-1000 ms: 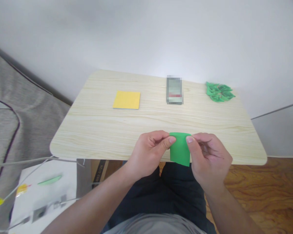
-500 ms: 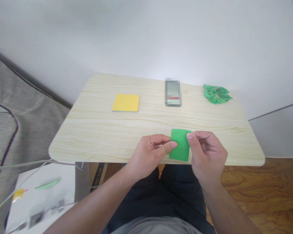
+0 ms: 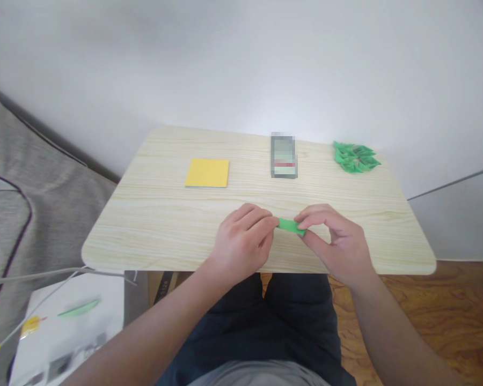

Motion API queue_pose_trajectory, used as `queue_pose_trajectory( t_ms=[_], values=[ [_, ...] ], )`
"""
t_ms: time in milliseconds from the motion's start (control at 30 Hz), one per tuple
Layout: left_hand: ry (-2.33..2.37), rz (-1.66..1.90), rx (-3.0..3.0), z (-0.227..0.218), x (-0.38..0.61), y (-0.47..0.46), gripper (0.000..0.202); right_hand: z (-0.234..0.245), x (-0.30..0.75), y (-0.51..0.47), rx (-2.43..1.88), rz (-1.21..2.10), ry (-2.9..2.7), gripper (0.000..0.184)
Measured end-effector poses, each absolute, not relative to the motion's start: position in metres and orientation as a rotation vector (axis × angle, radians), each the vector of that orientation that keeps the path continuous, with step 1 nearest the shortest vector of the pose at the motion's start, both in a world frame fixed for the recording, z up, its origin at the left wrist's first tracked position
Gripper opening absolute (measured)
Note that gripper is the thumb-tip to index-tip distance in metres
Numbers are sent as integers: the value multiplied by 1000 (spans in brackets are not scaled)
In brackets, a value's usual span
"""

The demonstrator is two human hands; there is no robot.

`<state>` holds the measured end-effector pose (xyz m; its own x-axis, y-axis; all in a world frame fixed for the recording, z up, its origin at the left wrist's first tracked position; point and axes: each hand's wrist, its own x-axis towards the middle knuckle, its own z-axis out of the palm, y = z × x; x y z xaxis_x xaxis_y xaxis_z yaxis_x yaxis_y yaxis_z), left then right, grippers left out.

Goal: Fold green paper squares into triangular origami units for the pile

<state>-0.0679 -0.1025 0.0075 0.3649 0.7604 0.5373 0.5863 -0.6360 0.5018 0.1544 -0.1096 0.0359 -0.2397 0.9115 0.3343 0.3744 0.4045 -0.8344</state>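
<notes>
A piece of green paper [image 3: 290,225] shows as a narrow strip between my two hands, over the front part of the table. My left hand [image 3: 243,238] pinches its left end, with the fingertips curled and partly hidden. At the other end, my right hand [image 3: 338,236] grips the paper between thumb and fingers. Whether the strip is folded or seen nearly edge-on, I cannot tell. Toward the back right of the table lies a cluster of folded green paper pieces [image 3: 356,158].
On the pale wood table [image 3: 153,214], a yellow square paper stack [image 3: 207,172] lies left of centre. A blurred-out phone-like object [image 3: 284,155] is at the back middle. A white surface [image 3: 104,289] with cables and small items stands lower left. A wall rises behind.
The green paper has gone from a flat upright rectangle facing me to a narrow strip. My left hand has turned over, knuckles up, and my right fingers now lie over the paper's top.
</notes>
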Motion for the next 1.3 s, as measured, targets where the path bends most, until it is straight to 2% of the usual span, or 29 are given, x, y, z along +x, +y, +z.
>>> queue_pose_trajectory(
  t_ms=[133,367,500,600,733,800,1067,1200,1300],
  values=[
    [1277,1171,2522,1,-70,-104,15,27,162,-112,-1107,589,-1957,24],
    [1153,1048,2559,-2,-68,-109,12,-6,178,-107,-1243,342,-2059,25],
    [1148,865,2652,2,-63,-114,13,-7,173,-110,-1347,173,-2140,37],
    [1218,756,2672,5,-54,-122,14,-3,159,-122,-1336,271,-2123,40],
    [1316,727,2612,8,-42,-134,15,-7,149,-135,-1243,468,-2126,21],
    [1323,739,2553,9,-42,-137,14,-12,151,-137,-1212,480,-2102,18],
    [1244,704,2423,5,-60,-121,12,-11,165,-139,-1193,509,-2157,23],
    [1230,668,2392,4,-56,-122,10,-7,164,-142,-1297,513,-2152,11],
    [1272,660,2328,4,-55,-121,10,-6,166,-140,-1386,548,-2136,10]
  ],
)
